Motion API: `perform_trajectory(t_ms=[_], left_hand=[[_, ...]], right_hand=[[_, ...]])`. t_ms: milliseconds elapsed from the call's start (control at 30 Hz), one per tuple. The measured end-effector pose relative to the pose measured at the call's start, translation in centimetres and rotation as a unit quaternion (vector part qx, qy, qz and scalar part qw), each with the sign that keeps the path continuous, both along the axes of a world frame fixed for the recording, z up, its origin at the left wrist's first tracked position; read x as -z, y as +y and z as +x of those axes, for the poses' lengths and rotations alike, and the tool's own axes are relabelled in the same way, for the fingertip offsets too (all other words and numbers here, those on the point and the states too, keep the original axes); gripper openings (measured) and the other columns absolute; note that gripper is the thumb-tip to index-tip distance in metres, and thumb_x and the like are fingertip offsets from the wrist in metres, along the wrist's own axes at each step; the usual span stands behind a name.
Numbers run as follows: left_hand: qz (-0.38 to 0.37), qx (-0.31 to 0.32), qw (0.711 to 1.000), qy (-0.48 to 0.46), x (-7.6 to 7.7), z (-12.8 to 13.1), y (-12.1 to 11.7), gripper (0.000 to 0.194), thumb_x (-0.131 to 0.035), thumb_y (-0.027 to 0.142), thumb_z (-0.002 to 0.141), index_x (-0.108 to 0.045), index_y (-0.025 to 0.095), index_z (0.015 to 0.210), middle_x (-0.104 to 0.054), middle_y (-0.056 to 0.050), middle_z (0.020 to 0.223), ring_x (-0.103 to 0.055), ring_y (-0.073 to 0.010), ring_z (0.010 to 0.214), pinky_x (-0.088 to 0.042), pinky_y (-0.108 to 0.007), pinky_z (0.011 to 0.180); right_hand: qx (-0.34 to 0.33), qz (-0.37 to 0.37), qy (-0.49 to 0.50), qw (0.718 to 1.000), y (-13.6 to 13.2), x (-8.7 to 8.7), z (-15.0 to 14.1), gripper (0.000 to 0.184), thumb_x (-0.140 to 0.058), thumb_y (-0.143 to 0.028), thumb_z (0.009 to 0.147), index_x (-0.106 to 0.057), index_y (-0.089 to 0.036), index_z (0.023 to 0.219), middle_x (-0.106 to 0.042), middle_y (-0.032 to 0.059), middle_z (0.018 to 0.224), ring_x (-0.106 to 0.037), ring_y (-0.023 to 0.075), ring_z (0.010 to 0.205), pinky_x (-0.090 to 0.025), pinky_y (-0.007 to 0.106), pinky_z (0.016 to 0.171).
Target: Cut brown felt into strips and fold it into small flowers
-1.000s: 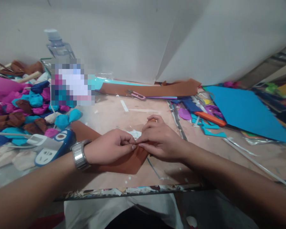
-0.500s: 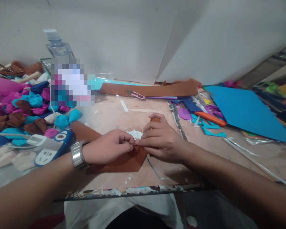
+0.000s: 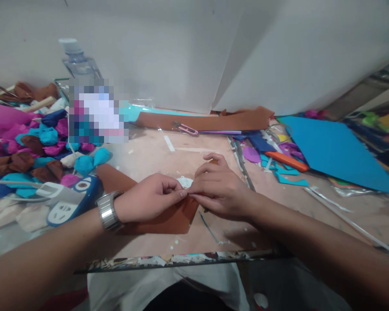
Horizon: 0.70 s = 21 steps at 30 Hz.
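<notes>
A brown sheet [image 3: 168,222], paper or thin foam, lies on the worktable under my hands, one end showing left of my wrist. My left hand [image 3: 152,196], with a metal watch above it, pinches the sheet near its upper edge, thumb against bent fingers. Close against those fingertips, my right hand [image 3: 223,188] pinches the same spot. Between the fingers, the exact hold is hidden. A small orange-brown bit [image 3: 214,162] shows behind my right hand's curled index finger. Just beyond the fingertips lies a whitish patch [image 3: 184,182].
Crumpled coloured paper balls [image 3: 35,142] and a blue-and-white power strip [image 3: 73,201] crowd the left. A pink cutter [image 3: 186,129] lies on a brown strip [image 3: 207,122] at the back. Rightward are an orange cutter [image 3: 287,161], paper scraps and a blue sheet [image 3: 340,151]. A bottle [image 3: 79,62] stands back left.
My left thumb has straightened and shifted slightly right, onto the pinched spot beside my right fingertips. My right fingers have moved only a little. The brown sheet stays in place.
</notes>
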<state>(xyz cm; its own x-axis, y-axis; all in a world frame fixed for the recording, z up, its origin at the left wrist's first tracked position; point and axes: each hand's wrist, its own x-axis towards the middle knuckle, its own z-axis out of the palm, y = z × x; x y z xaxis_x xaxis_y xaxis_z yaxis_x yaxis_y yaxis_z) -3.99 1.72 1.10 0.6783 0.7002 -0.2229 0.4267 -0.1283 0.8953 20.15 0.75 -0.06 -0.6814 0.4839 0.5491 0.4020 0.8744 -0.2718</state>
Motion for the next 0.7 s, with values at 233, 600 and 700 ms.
perform_trajectory(t_ms=[233,600,700], left_hand=[[-0.084,-0.012,0.996,-0.039,-0.02,0.13,-0.12,0.030,-0.066,0.042,0.094,-0.066,0.013,0.084,-0.056,0.003,0.070,-0.045,-0.0097,0.065,-0.035,-0.021,0.059],[-0.153,0.021,0.987,-0.044,-0.66,-0.11,0.30,0.011,-0.065,0.022,0.087,-0.067,0.012,0.090,-0.060,0.002,0.074,-0.046,-0.0089,0.067,-0.035,-0.022,0.063],[-0.148,0.017,0.988,-0.037,-0.78,-0.10,0.29,0.014,-0.066,0.026,0.088,-0.067,0.012,0.089,-0.059,0.003,0.074,-0.045,-0.0094,0.067,-0.035,-0.022,0.064]], right_hand=[[-0.002,0.023,0.012,1.000,-0.14,-0.08,0.13,0.007,-0.069,-0.019,0.098,-0.073,-0.024,0.098,-0.079,-0.0030,0.087,-0.066,0.0176,0.091,-0.031,0.052,0.113],[-0.032,0.015,0.012,0.999,-0.11,-0.47,0.20,0.015,-0.069,-0.017,0.097,-0.076,-0.026,0.108,-0.079,-0.0022,0.092,-0.065,0.0171,0.091,-0.031,0.050,0.110],[-0.031,0.013,0.010,0.999,-0.05,-0.35,0.25,0.015,-0.068,-0.017,0.097,-0.076,-0.026,0.107,-0.079,-0.0019,0.091,-0.065,0.0171,0.091,-0.031,0.051,0.110]])
